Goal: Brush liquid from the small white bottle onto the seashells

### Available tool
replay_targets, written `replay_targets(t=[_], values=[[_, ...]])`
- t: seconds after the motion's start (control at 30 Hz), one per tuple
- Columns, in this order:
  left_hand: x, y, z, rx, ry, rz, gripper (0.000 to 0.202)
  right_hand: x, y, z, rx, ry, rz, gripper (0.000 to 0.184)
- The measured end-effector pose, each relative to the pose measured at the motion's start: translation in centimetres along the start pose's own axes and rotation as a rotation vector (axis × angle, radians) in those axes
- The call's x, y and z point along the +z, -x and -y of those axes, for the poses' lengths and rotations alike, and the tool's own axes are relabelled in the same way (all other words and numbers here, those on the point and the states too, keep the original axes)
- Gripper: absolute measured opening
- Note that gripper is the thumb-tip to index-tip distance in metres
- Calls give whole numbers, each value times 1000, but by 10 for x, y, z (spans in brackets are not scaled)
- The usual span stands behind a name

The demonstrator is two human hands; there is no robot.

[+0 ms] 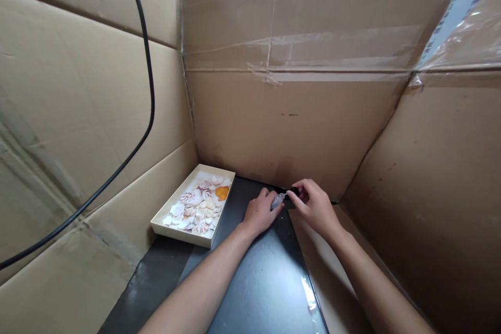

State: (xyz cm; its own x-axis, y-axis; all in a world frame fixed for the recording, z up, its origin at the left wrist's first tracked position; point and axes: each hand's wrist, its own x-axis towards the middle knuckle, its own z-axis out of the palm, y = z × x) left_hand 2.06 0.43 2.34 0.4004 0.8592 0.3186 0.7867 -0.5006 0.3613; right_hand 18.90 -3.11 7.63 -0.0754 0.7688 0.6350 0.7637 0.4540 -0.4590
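My left hand [261, 213] is closed around a small translucent bottle [277, 201] with a narrow white tip, held tilted just above the dark tabletop. Close beside it, my right hand [313, 202] pinches a small black piece [293, 191] near the bottle's tip. Whether that piece is a cap, and whether it touches the tip, I cannot tell. To the left of both hands, a shallow cream tray [182, 239] holds many seashells [193, 198], white and reddish-striped, with one orange shell [222, 193] near its right edge.
Cardboard walls [297, 130] enclose the workspace at the back and both sides. A black cable [151, 88] hangs in a curve across the left wall. Under my right forearm lies a brown cardboard sheet [313, 250] on the dark tabletop [262, 282], which reflects light.
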Motion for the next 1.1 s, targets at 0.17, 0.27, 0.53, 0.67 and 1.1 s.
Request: replay_targets(t=[0.17, 0.27, 0.53, 0.67, 1.1], values=[[3, -2, 3, -41, 16, -18, 30, -8, -4, -3, 25, -51, -50, 17], [4, -2, 3, -47, 15, -29, 29, -8, -5, -4, 28, -54, -67, 17], [-1, 0, 0, -48, -4, -13, 30, -1, -2, -4, 2, -32, -20, 15], [-3, 0, -1, -67, 7, -8, 30, -4, -2, -4, 16, -28, -7, 18], [15, -12, 9, -140, 29, 14, 26, 2, -2, -12, 191, -203, -43, 30]])
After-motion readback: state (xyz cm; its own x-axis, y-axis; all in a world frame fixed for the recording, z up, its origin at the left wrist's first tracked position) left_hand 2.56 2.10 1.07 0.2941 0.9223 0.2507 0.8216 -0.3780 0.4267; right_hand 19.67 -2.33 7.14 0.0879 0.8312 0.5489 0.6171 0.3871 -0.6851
